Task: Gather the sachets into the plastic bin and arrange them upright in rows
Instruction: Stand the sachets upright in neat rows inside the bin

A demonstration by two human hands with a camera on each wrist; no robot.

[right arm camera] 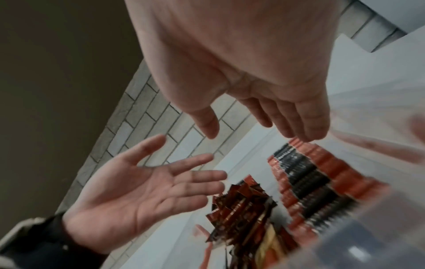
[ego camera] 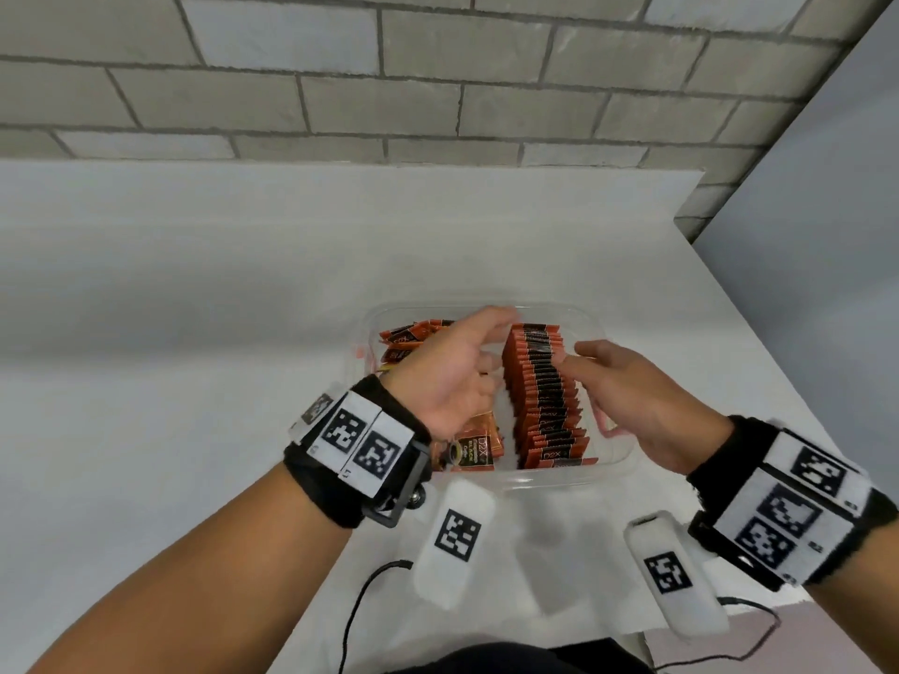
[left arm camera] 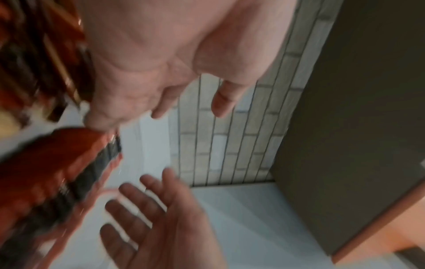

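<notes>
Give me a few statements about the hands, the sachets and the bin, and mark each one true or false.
1. Both hands are open and hold nothing. True: left hand, right hand.
2. A row of sachets stands upright in the bin. True.
3. The row stands on the bin's left side. False: it is on the right; loose sachets lie jumbled on the left.
4. The bin is opaque black. False: it is clear plastic.
5. Sachets lie scattered on the table outside the bin. False: none show there.
</notes>
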